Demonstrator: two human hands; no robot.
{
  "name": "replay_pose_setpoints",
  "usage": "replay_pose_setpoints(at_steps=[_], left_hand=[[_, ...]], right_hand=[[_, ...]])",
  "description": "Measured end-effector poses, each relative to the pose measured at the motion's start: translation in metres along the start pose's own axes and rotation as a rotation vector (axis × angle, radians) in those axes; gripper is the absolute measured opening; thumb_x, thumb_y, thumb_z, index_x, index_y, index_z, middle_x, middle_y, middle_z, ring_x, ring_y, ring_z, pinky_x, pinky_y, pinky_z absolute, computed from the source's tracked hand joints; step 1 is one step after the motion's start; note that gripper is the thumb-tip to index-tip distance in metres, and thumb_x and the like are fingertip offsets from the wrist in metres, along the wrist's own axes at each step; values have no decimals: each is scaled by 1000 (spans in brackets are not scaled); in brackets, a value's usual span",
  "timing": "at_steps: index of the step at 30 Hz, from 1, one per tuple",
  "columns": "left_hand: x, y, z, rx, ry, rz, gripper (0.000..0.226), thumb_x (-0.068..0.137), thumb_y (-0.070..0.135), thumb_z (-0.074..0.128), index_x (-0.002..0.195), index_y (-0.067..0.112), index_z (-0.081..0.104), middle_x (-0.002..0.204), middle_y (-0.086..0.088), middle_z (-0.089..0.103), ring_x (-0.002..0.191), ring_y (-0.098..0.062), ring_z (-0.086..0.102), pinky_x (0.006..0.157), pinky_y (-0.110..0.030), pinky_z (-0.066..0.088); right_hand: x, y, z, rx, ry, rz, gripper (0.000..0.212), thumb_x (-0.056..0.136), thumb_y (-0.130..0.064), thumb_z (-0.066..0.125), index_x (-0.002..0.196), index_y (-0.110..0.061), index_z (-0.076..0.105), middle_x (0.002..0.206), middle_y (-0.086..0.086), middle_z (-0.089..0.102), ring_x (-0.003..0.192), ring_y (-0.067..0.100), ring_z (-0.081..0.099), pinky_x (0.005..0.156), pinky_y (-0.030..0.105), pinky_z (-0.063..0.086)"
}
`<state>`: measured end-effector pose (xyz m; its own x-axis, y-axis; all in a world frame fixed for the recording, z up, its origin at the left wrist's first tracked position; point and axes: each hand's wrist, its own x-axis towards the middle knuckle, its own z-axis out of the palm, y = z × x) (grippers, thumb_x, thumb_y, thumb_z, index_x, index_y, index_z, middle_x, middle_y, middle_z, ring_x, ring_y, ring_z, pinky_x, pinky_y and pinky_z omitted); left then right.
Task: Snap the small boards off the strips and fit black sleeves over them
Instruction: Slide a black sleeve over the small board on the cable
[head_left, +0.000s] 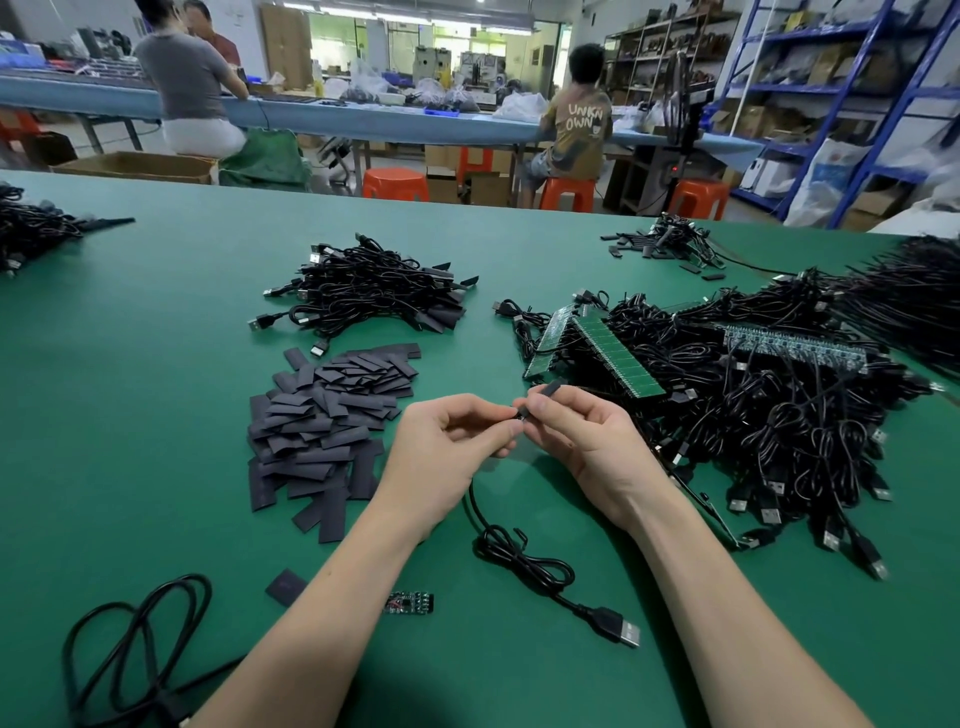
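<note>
Your right hand (582, 436) pinches flat black sleeve (551, 388), tip poking past fingers; your left hand (447, 441) pinches its cabled end.

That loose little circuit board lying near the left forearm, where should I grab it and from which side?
Judging by its pose, pinch the small board across its two long edges, coming straight down from above. It lies flat on the green mat with its component side up, so the thin long edges look like the only graspable part. Bare mat shows beside both of them; the left forearm lies close by on its left.
</note>
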<state>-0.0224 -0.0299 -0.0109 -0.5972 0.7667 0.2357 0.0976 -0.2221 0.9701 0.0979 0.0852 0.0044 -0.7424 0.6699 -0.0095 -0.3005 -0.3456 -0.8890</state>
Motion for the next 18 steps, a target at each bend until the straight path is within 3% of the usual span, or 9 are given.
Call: replay_pose_setpoints(at_steps=[6, 10, 18], left_hand=[[0, 3, 3, -46, -45, -35, 17, 84, 2, 78, 94, 16, 79, 84, -6, 78, 72, -14, 71, 72, -22, 58], [1, 3, 2, -38, 5, -18, 9, 86, 2, 77, 93, 7, 78, 80, -7, 77, 71, -14, 72, 69, -19, 55], [-1, 3, 3, 36, 11, 1, 9, 85, 1, 77, 92, 7, 78, 77, -9, 77, 70, -15, 72, 73, -23, 59]], right_hand=[[3, -2, -1, 82, 61, 5, 11, 75, -10, 75, 85, -5, 74, 89, 11, 76, 78, 13, 73, 71, 17, 58], [3, -1, -1, 87, 63, 15, 17, 76, -10, 75, 91, -4, 72, 90, 12, 76, 81, 13, 74, 73, 18, 58], [4, 0, -2, 44, 60, 6, 17, 76, -10, 76, 89, 0, 71, 87, 12, 74, 76, 14, 72, 71, 18, 57]])
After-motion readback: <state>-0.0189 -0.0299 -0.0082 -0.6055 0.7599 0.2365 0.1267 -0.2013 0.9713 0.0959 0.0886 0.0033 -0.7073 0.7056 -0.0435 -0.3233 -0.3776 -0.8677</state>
